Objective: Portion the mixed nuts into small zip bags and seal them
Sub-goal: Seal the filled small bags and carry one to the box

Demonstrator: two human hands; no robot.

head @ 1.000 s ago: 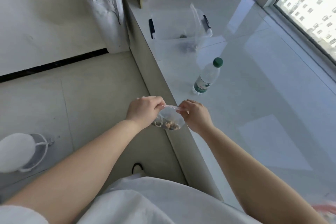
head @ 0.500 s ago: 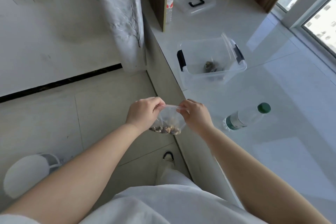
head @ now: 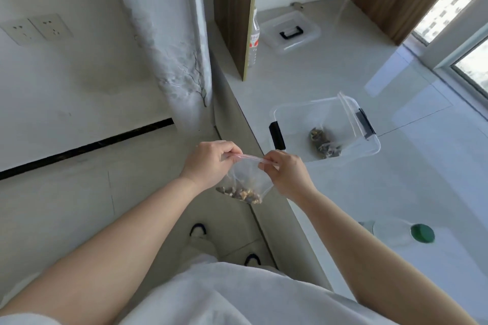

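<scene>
The clear storage bin (head: 323, 129) has slid nearer in view; left hand (head: 211, 163) and right hand (head: 286, 174) pinch the zip bag (head: 250, 179) strip, held off the counter edge; an unpressed gap could spill mixed nuts (head: 241, 195).

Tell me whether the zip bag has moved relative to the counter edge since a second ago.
No real move. The zip bag, pinched by the left hand and right hand, hangs just off the counter edge as before; only the camera tilted.

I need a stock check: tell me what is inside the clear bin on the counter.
Inside the clear bin lies a zip bag of mixed nuts, a dark clump near the middle. How many bags make it up cannot be told.
</scene>
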